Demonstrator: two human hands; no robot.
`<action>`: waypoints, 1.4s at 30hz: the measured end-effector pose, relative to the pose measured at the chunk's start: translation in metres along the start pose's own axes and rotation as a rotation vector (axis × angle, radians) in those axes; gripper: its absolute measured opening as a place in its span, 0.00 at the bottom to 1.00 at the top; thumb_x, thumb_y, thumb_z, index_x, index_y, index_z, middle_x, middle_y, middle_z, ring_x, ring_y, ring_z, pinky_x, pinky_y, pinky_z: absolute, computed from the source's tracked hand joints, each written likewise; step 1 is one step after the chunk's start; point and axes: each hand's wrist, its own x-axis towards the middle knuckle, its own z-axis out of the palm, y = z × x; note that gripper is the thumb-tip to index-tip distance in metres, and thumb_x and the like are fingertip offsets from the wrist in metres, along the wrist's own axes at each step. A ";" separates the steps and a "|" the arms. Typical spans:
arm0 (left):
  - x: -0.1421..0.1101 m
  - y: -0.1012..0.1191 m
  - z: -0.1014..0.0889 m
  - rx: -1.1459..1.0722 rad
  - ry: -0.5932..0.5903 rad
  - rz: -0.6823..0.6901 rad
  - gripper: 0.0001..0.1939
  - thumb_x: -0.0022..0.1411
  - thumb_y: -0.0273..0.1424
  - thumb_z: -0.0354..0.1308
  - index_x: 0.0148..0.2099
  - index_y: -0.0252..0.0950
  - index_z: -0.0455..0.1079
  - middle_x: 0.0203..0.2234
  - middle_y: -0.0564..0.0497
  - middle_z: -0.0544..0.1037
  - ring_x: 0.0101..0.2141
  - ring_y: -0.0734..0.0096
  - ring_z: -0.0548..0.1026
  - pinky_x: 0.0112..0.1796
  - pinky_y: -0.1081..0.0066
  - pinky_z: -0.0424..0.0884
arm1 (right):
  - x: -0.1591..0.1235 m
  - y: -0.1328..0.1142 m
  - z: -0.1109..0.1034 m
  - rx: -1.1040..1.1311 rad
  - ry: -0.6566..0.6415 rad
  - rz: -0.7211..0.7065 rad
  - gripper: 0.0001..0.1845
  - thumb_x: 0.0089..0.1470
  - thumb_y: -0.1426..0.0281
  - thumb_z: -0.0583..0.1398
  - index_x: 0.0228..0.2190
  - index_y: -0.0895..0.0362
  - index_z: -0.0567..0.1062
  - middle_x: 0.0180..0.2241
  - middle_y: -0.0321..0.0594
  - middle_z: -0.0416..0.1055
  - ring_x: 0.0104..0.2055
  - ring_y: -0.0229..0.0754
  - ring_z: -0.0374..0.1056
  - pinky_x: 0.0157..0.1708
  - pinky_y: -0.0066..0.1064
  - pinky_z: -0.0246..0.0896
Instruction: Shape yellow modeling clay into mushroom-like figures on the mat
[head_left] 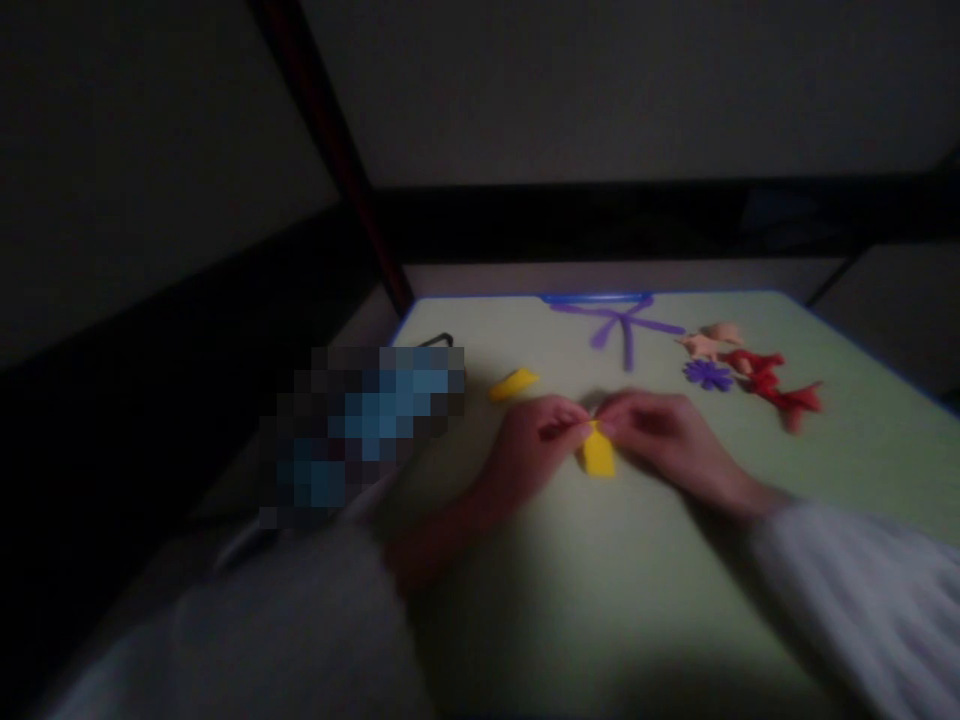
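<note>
Between the fingertips of both hands hangs a small flat yellow piece (598, 455), its material too blurred to name. My left hand (536, 440) pinches its top from the left, and my right hand (652, 430) pinches it from the right. The fingertips meet and hide the upper end of the piece. Beyond my left hand lies a second yellow piece (514, 384), flat on the light green table (540, 600) and touched by neither hand.
Purple strips (628, 340) lie crossed near the back edge. To the right are a purple flower-like shape (708, 375), peach-coloured pieces (701, 345) and red pieces (799, 400). A pixelated bluish area (375, 410) covers something at the table's left side.
</note>
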 end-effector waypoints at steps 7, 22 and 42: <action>-0.001 0.000 0.001 -0.006 -0.062 -0.023 0.11 0.46 0.24 0.63 0.35 0.32 0.69 0.25 0.52 0.77 0.26 0.75 0.76 0.29 0.76 0.72 | -0.001 -0.001 0.001 0.023 0.061 0.041 0.10 0.47 0.63 0.62 0.26 0.58 0.75 0.26 0.39 0.75 0.28 0.38 0.68 0.29 0.30 0.65; 0.001 0.000 -0.002 0.009 0.049 0.031 0.05 0.50 0.25 0.60 0.32 0.32 0.69 0.29 0.48 0.77 0.32 0.72 0.76 0.32 0.74 0.74 | 0.001 -0.002 0.001 0.060 0.065 0.039 0.17 0.43 0.57 0.65 0.25 0.59 0.73 0.22 0.36 0.70 0.23 0.34 0.64 0.24 0.27 0.63; 0.003 -0.002 -0.023 0.406 -0.067 0.443 0.03 0.49 0.23 0.61 0.28 0.36 0.73 0.28 0.50 0.78 0.33 0.71 0.75 0.38 0.70 0.71 | 0.001 0.015 -0.029 -0.463 -0.222 -0.469 0.09 0.51 0.67 0.62 0.36 0.55 0.78 0.38 0.44 0.73 0.41 0.44 0.68 0.43 0.38 0.62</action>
